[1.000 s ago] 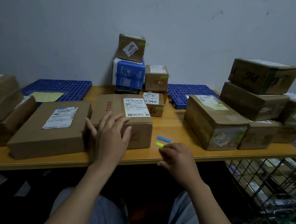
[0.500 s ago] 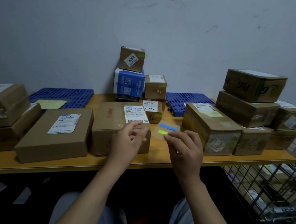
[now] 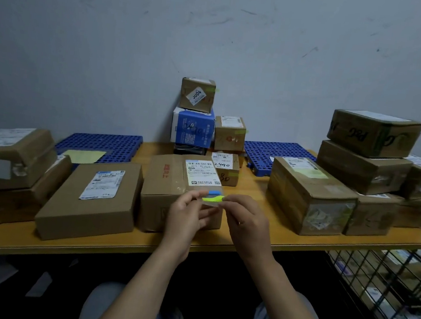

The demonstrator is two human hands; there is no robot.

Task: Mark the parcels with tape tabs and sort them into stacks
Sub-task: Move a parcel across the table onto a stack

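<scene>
Left hand (image 3: 185, 216): pinches the clear tab sheet (image 3: 206, 202) by its left edge, steadying it.
Right hand (image 3: 247, 220): pinches the green tab (image 3: 211, 199), likely to peel it.
Parcel (image 3: 165, 180): just behind the hands, label up, probably next to be marked.
Back stack (image 3: 194, 129): small boxes bearing green tabs.

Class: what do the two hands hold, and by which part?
A small clear sheet of tape tabs; the left hand pinches its left edge, the right hand its right edge.
</scene>
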